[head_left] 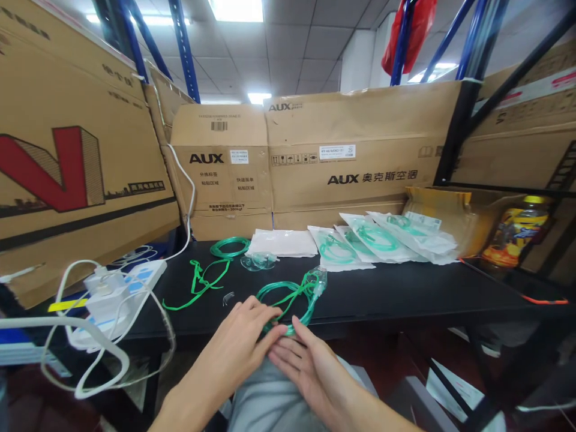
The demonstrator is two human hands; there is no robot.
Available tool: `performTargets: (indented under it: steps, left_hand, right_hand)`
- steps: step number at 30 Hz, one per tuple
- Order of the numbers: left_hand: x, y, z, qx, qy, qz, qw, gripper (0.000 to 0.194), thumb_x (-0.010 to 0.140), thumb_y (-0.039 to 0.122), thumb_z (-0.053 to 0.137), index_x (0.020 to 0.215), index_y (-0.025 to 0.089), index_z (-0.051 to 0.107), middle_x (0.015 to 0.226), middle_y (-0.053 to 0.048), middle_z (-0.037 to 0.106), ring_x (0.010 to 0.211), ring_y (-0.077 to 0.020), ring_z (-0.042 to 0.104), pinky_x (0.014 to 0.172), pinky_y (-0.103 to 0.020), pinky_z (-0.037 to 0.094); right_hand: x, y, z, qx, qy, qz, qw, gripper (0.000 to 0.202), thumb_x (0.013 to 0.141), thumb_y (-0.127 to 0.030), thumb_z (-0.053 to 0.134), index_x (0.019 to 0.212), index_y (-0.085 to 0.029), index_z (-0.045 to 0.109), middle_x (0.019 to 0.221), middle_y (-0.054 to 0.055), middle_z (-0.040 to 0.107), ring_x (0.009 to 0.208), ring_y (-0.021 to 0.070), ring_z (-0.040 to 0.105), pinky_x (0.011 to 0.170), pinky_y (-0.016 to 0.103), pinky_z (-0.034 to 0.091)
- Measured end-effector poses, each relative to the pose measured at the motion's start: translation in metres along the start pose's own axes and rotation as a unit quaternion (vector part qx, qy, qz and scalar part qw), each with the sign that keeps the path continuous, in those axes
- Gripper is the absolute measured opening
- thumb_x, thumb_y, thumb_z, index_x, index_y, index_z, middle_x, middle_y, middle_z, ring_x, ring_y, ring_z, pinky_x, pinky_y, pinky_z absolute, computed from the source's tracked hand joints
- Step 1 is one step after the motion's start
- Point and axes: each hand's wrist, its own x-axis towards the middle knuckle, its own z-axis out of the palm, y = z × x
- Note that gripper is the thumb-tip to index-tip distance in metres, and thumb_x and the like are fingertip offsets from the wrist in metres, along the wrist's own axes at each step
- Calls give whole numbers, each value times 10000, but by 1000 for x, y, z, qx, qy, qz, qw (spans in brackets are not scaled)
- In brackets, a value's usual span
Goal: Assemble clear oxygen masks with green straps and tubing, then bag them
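Observation:
A coil of green tubing (310,309) lies at the front edge of the black table, with a green strap (294,294) across it and a clear mask part (318,277) at its upper right. My left hand (245,336) is at the coil's lower left, palm down, its fingers closed on the near part of the tubing. Just right of it, my right hand (308,366) is turned palm up, fingers extended and thumb raised, touching the coil's near edge. Fingertips partly cover the tubing there.
Behind are another green coil (230,246), a clear mask (258,261), loose green straps (198,285), white pouches (283,243) and packed tubing sets (373,234). A power strip (139,279) with cables sits left; a bottle (515,231) stands right. Cardboard boxes (360,132) wall the back.

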Motion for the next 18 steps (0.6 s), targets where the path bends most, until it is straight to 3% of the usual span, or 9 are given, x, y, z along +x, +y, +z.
performTargets:
  steps: [6,8,11,15,18]
  left_hand:
    - [-28,16,17,-24,-16,30,999,287,1058,315,488,1292,323,655,1333,-35,654,1173,-266,566,989,-448,491]
    - [-31,21,19,-27,-10,40,999,293,1060,325,489,1308,333,644,1334,-28,656,1158,-260,579,994,-456,492]
    - [-28,26,11,-44,20,59,997,293,1059,348,504,1317,352,644,1314,-14,672,1129,-241,598,983,-433,497]
    - [-1,23,-12,-68,96,45,992,265,1059,379,504,1150,304,742,1191,-27,725,1045,-219,635,982,-405,496]
    - [50,13,-19,-39,95,12,995,323,1064,414,479,1131,256,752,1206,-42,729,1111,-230,643,1019,-394,489]
  right_hand:
    - [-9,6,3,-10,-10,-30,999,519,652,-506,934,957,-148,715,848,18,685,716,119,612,701,277,571]
    - [-11,6,0,-17,7,-39,999,532,620,-478,956,963,-152,713,860,14,678,694,106,588,671,259,550]
    - [-14,-2,-9,-46,16,-66,997,484,680,-483,920,953,-140,715,894,39,678,757,137,613,675,276,553]
    - [-21,-27,-30,-101,55,-117,986,408,751,-516,859,835,-162,674,863,34,666,793,179,643,641,305,557]
    - [-24,-50,-47,-111,75,-147,980,428,739,-521,865,771,-169,624,776,7,656,657,137,630,615,272,534]
